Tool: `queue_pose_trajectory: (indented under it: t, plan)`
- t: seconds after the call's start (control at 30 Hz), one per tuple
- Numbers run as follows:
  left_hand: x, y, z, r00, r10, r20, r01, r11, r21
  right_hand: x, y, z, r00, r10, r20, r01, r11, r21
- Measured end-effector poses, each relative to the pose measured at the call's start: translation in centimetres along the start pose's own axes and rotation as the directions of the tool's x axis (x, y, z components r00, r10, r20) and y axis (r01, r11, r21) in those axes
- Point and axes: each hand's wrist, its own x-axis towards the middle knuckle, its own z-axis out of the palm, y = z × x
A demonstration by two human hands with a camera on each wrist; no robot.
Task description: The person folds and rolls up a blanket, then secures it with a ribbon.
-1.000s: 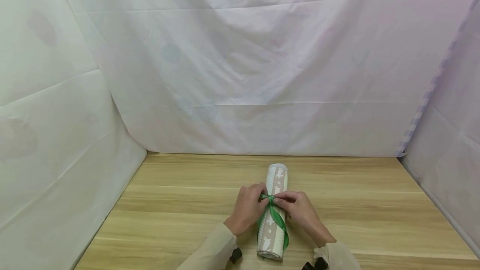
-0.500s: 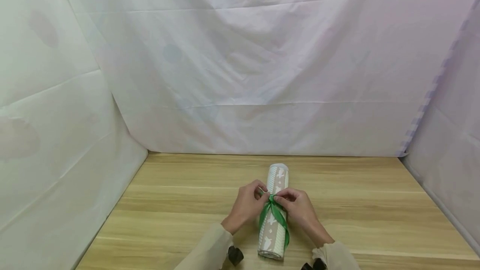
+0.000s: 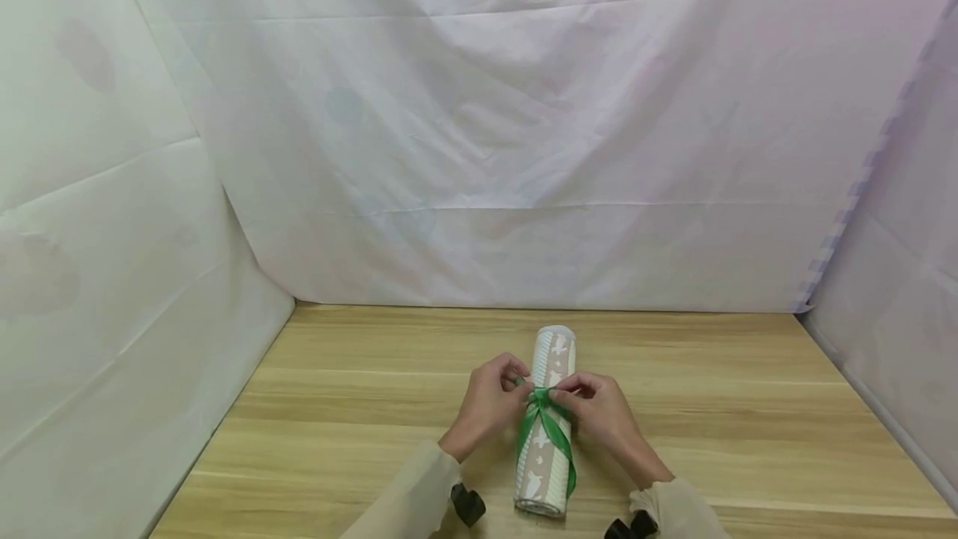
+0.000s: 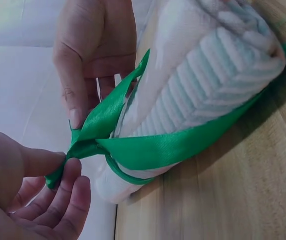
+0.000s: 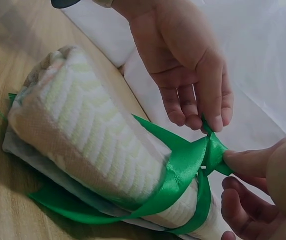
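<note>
A rolled towel [image 3: 535, 477] with a beige band and white star-like shapes lies lengthwise on the table. Round its middle runs a green satin ribbon [image 3: 555, 432], knotted on top, its tails draped along the roll. My left hand [image 3: 488, 402] pinches a green end between thumb and fingers, left of the knot; the left wrist view shows this ribbon [image 4: 157, 150] close up. On the other side, my right hand [image 3: 604, 412] pinches the ribbon at the knot with thumb and forefinger. In the right wrist view, the ribbon [image 5: 177, 175] is twisted where both hands meet it.
The light wooden table [image 3: 359, 406] extends on both sides of the roll. White cloth hangs as a backdrop [image 3: 479, 148] behind, with further sheets at left and right. Dark wrist-worn pieces [image 3: 468, 506] show at the sleeve cuffs.
My hands have drawn slightly apart, the left one outward and away from me. The ribbon's knot looks fuller, with both tails spread below it. The towel stays nearly in place.
</note>
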Motion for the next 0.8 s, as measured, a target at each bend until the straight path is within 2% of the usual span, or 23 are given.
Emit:
queue_pose_trajectory:
  t: [0.3,0.5,0.8]
  plan:
    - [0.2,0.2,-0.3,1.0,-0.008,0.017,0.007,1.0,0.016,0.1,0.0,-0.8,1.0,-0.018,0.023,0.018,1.0,-0.007]
    - [0.4,-0.3,-0.4,1.0,-0.002,0.023,0.002,1.0,0.028,0.1,0.3,-1.5,0.999,-0.035,0.018,0.035,0.999,-0.026]
    - [0.5,-0.7,-0.6,1.0,-0.014,0.028,0.014,1.0,0.023,0.1,1.0,-2.7,1.0,-0.02,0.003,0.02,0.994,-0.111]
